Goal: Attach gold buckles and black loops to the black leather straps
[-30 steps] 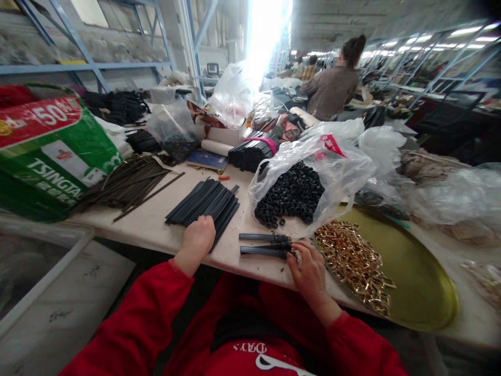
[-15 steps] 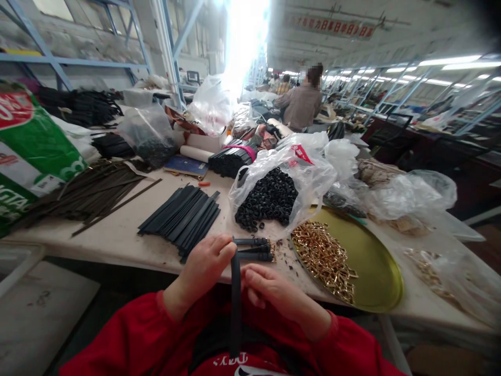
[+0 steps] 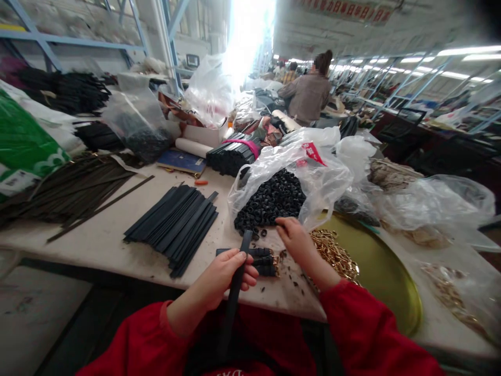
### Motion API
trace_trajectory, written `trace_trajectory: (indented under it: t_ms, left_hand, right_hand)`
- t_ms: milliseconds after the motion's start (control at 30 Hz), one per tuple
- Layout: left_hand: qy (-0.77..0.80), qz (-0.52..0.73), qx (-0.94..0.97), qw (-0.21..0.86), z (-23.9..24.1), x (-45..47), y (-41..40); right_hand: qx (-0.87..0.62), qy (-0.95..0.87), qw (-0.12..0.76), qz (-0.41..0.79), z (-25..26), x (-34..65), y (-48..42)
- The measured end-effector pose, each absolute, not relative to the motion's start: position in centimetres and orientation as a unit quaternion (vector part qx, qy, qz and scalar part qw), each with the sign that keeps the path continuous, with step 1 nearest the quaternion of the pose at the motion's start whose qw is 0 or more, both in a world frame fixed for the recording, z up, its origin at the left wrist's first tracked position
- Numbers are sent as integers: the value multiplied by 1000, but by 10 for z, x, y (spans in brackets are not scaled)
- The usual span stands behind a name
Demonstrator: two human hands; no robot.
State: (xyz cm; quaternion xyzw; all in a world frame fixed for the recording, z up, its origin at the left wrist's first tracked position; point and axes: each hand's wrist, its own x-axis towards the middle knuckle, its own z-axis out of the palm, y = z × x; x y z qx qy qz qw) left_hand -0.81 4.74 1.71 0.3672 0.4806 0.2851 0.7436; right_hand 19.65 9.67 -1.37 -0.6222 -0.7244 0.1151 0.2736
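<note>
In my left hand (image 3: 230, 274) is a flat black strap (image 3: 236, 292), gripped between thumb and fingers; its upper end points away from me and its lower end hangs toward my lap. My right hand (image 3: 299, 241) is at the near edge of a heap of small black loops (image 3: 270, 198) inside a clear plastic bag (image 3: 336, 180). Its fingers are stretched toward the loops, with nothing visible in them. Behind my left hand lie several straps with gold-coloured hardware (image 3: 266, 262). Left of them is a stack of plain black straps (image 3: 174, 222).
A round gold tray (image 3: 391, 282) holds many gold-coloured metal pieces (image 3: 336, 256) on the right. Brown strips (image 3: 78, 193), a blue notebook (image 3: 182, 161) and a tied black bundle (image 3: 230, 155) lie further back. A person (image 3: 307, 96) is in the background.
My right hand has left the strap and moved forward and right to the black loops. My left hand still grips the strap, whose upper end now leans away to the right.
</note>
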Motion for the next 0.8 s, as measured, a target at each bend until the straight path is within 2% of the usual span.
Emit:
trace_trajectory:
  t_ms: [67, 200, 300, 467, 533, 600, 700, 800]
  left_hand:
    - [476, 268, 326, 771, 18, -6, 49]
    - [463, 257, 297, 794, 16, -4, 52]
    - [459, 248, 293, 802, 15, -2, 57]
    - [468, 231, 290, 802, 14, 0, 65]
    - [466, 224, 297, 803, 12, -1, 67]
    - [461, 227, 333, 791, 8, -1, 67]
    - [451, 249, 449, 730, -2, -1, 68]
    - [449, 258, 538, 666, -6, 0, 70]
  right_hand:
    - [-654, -733, 186, 32, -22, 215, 126]
    - [-645, -762, 39, -48, -39, 226, 149]
    - [-636, -768, 6, -69, -45, 224, 144]
    - [-656, -754, -1, -39, -44, 222, 142]
    - [-661, -750, 21, -4, -41, 222, 143]
    - [-662, -740, 89, 74, -35, 220, 140]
    - [-639, -645, 251, 334, -21, 211, 124]
    - [-564, -436, 383, 588, -9, 192, 100]
